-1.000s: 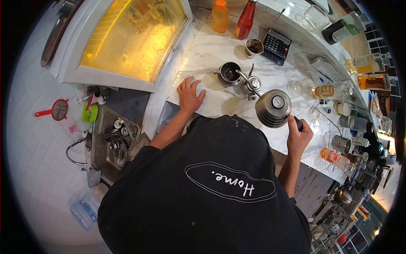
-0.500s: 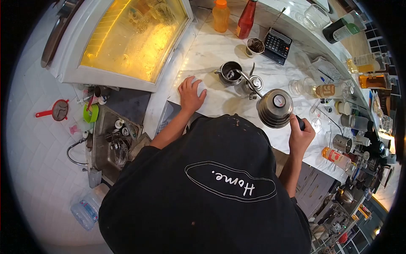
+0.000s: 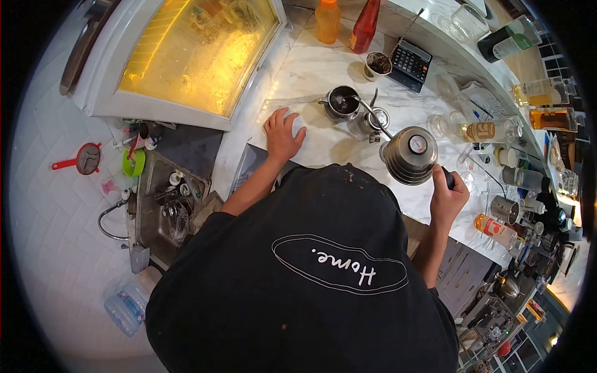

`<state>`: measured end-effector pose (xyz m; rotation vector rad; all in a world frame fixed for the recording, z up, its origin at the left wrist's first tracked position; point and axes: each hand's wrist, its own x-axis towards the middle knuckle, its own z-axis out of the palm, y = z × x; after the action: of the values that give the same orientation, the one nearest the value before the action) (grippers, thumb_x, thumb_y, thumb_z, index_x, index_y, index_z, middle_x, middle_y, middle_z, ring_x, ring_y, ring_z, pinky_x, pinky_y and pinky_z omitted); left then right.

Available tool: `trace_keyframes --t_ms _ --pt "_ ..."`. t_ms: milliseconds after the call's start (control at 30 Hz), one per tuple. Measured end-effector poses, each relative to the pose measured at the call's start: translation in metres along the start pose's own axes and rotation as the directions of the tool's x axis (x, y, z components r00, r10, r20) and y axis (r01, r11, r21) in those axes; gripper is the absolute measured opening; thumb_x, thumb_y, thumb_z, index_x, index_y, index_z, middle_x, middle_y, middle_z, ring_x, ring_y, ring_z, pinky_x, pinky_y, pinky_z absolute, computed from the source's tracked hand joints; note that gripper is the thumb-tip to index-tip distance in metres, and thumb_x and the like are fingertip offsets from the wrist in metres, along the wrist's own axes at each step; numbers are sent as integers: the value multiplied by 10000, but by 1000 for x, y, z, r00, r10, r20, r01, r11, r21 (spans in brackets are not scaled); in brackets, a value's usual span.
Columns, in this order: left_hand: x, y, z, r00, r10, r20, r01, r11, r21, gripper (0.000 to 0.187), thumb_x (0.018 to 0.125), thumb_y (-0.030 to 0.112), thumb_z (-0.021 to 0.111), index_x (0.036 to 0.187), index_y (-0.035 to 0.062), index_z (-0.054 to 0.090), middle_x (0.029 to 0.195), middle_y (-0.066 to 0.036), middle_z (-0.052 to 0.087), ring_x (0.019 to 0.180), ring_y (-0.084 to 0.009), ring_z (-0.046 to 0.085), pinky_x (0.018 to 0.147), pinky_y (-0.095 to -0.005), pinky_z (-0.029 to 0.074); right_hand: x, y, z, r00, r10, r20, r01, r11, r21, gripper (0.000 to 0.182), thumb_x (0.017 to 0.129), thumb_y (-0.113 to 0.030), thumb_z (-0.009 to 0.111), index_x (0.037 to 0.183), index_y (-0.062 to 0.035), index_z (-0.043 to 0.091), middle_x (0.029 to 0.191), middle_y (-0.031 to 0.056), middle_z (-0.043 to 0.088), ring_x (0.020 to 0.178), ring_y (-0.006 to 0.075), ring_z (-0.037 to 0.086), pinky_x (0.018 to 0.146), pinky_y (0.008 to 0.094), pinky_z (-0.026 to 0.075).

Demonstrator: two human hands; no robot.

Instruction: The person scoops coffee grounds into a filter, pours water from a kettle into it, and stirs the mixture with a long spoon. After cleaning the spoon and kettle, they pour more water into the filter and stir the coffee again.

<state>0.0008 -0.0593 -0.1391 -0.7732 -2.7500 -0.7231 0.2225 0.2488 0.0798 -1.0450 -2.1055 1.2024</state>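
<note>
My right hand [image 3: 449, 196] is closed around the black handle of a steel gooseneck kettle [image 3: 407, 163] with a round dial on its lid. The kettle's thin spout reaches left, its tip at the rim of a metal cup [image 3: 341, 112] with dark contents. Beside that cup, under the spout, stands a small lidded metal pot [image 3: 377, 117]. My left hand [image 3: 283, 135] lies palm down on the marble counter, fingers a little apart, over a small whitish item [image 3: 297, 122] partly hidden by the fingers.
A paper cup with dark grounds [image 3: 377, 64], a calculator [image 3: 410, 64], a red sauce bottle [image 3: 365, 28] and an orange bottle [image 3: 327, 23] stand farther back. Glass bottles [image 3: 482, 131] line the right side. A lit display case [image 3: 186, 118] and a sink [image 3: 148, 214] are at left.
My right hand and the kettle have moved slightly right, the spout tip still at the metal cup. My left hand keeps its place on the counter. The whole view has shifted a little.
</note>
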Motion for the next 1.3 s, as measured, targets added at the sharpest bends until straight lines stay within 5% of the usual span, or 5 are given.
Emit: trace_keyframes --t_ms 1300 --pt "-1 -1 -2 1000 13 -20 -13 1000 -20 479 833 293 801 1256 122 652 1404 -139 531 1363 -342 449 1120 -503 312 -9 4 -5 998 -41 -39 41 999 19 387 891 -198 816 639 4 602 596 -67 469 578 46 383 522 256 282"
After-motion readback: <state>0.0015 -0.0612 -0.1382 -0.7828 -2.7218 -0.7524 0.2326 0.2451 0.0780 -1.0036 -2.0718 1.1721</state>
